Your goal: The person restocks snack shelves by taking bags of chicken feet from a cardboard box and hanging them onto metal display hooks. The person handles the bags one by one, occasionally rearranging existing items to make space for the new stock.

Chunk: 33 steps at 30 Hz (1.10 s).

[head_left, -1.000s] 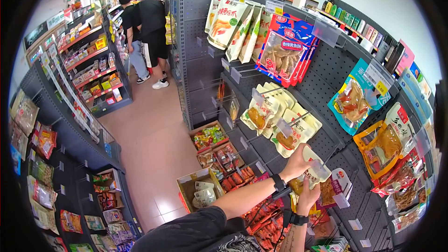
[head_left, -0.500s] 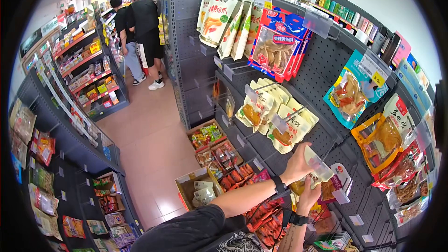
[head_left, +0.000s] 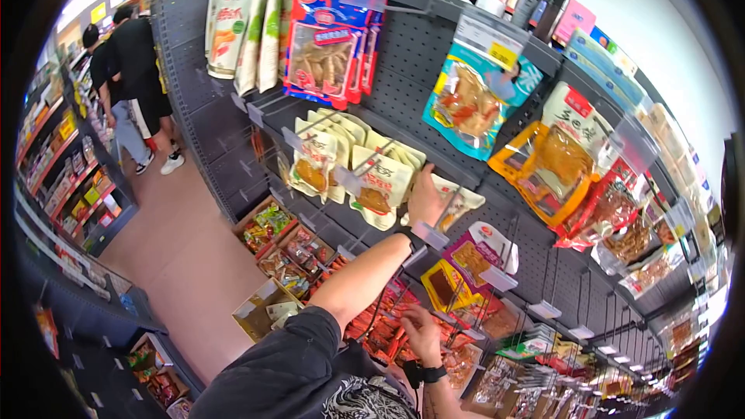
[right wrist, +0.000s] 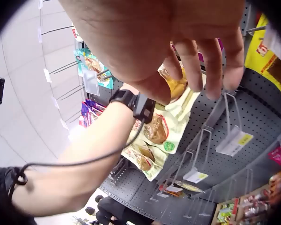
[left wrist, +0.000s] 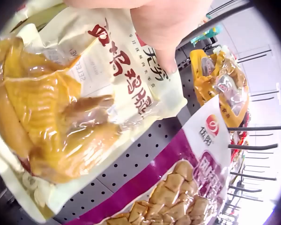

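Note:
My left hand [head_left: 425, 198] grips a cream packet of chicken leg [left wrist: 61, 117] at its upper part, by the hooks of the rack. The thumb lies over the printed front in the left wrist view; the fingers behind are hidden. Beside it hang matching cream chicken packets [head_left: 376, 186] in two rows. A purple-and-white snack packet [head_left: 469, 260] hangs just below. My right hand [head_left: 423, 334] is lower, in front of the red snack packets [head_left: 388, 318], its fingers loosely bent with nothing in them, as the right wrist view [right wrist: 131, 37] also shows.
Blue-and-red fish snack packets [head_left: 322, 54] hang above, and a teal packet [head_left: 473, 101] and an orange-edged one [head_left: 551, 167] to the right. Bare metal hooks jut from the pegboard. Cardboard boxes [head_left: 256, 310] stand low beside the aisle, where two people [head_left: 140, 70] stand.
My right hand has let go of the chicken packet and dropped down. My left hand has raised the packet toward the rack beside the other cream ones. The head view has swung right.

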Each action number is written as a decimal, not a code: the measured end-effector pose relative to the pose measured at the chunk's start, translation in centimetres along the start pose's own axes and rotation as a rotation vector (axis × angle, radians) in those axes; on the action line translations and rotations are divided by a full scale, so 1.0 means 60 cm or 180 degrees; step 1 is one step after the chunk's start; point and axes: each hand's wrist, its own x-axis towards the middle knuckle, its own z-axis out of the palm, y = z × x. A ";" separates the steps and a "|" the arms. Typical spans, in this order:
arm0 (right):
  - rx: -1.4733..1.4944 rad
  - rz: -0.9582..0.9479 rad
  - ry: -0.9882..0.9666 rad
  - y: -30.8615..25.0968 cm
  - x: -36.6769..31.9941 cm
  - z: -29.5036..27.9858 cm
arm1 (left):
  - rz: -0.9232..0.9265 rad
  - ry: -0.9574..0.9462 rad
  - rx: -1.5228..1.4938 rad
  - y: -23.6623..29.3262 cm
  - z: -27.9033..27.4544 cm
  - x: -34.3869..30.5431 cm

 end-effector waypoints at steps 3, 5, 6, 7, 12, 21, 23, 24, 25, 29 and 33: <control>0.0102 0.0259 -0.0286 0.006 -0.033 0.007 | 0.0337 -0.0174 0.0414 -0.017 -0.018 -0.028; 0.0203 0.0354 -0.0419 0.023 -0.043 0.015 | 0.0418 -0.0323 0.0372 -0.021 -0.070 -0.082; 0.0086 0.0284 -0.0441 0.038 -0.047 0.020 | 0.0614 -0.0528 0.0454 -0.026 -0.104 -0.116; -0.0024 0.0230 -0.0493 0.053 -0.054 0.026 | 0.0776 -0.0740 0.0545 -0.025 -0.150 -0.146; 0.0197 0.0508 -0.1011 0.076 -0.089 0.032 | -0.0343 -0.2078 0.0685 -0.135 -0.406 -0.291; -0.0244 0.1433 -0.1533 0.139 -0.165 0.065 | -0.2638 -0.3413 0.2270 -0.473 -0.610 -0.605; -0.0382 0.1674 -0.1670 0.122 -0.171 0.067 | -0.3572 -0.3240 0.2588 -0.497 -0.584 -0.616; -0.0474 0.1825 -0.1725 0.116 -0.167 0.069 | -0.3740 -0.3030 0.2599 -0.538 -0.579 -0.656; -0.0515 0.1812 -0.1845 0.112 -0.167 0.067 | -0.3893 -0.2809 0.2616 -0.585 -0.570 -0.696; -0.0725 0.2295 -0.1804 0.120 -0.188 0.056 | -0.4680 -0.3256 0.2790 -0.642 -0.544 -0.704; -0.0949 0.2354 -0.1910 0.130 -0.204 0.048 | -0.4512 -0.2840 0.2742 -0.682 -0.550 -0.729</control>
